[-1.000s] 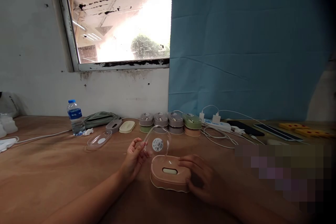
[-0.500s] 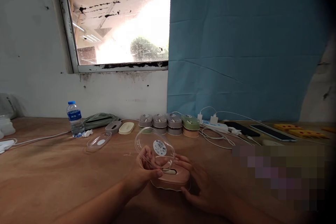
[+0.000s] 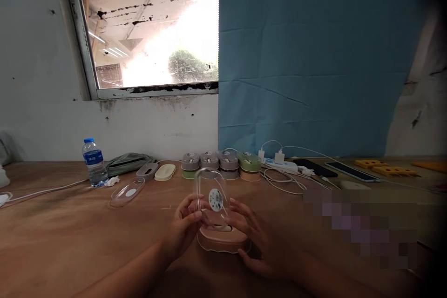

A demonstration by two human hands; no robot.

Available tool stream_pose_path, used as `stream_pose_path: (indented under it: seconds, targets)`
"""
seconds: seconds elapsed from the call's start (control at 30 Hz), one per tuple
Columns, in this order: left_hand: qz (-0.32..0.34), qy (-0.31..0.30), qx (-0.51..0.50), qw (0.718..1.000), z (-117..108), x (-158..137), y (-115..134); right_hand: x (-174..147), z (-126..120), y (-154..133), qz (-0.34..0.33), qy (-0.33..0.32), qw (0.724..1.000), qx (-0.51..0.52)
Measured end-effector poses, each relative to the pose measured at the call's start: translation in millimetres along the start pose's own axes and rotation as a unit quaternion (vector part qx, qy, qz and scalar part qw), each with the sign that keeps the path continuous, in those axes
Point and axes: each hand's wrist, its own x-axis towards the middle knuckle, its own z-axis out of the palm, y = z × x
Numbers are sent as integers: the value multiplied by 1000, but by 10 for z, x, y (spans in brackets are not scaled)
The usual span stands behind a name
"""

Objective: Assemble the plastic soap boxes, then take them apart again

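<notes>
My left hand (image 3: 186, 221) pinches a clear plastic lid (image 3: 206, 179) by its left edge, thumb in front. The lid is an oval with a round printed sticker, and I see it tilted upright. Behind and below it sits a pink oval box (image 3: 225, 242) on the table, with a slot in its top partly seen through the lid. My right hand (image 3: 260, 242) is beside the box, fingers apart. Its fingertips reach the lid's right edge; whether they touch it I cannot tell. Its thumb lies low by the box's right side.
Stacked oval boxes (image 3: 209, 160) line the wall. To the left are another clear lid (image 3: 122, 193), a grey cover (image 3: 146, 171), a cream cover (image 3: 165, 172), a pouch (image 3: 127, 163) and a water bottle (image 3: 94, 163). Cables (image 3: 279, 184), phones (image 3: 352, 171) and yellow pieces (image 3: 380, 166) lie right.
The clear lid has turned in my left hand and now stands more upright. My right hand stays beside the pink box. The whole view has shifted slightly.
</notes>
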Motion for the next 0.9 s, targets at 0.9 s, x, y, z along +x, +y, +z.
stream_pose_path:
  seconds: [0.9]
  targets:
    - [-67, 130, 20, 989, -119, 109, -13, -48, 19, 183, 6, 74, 997, 1]
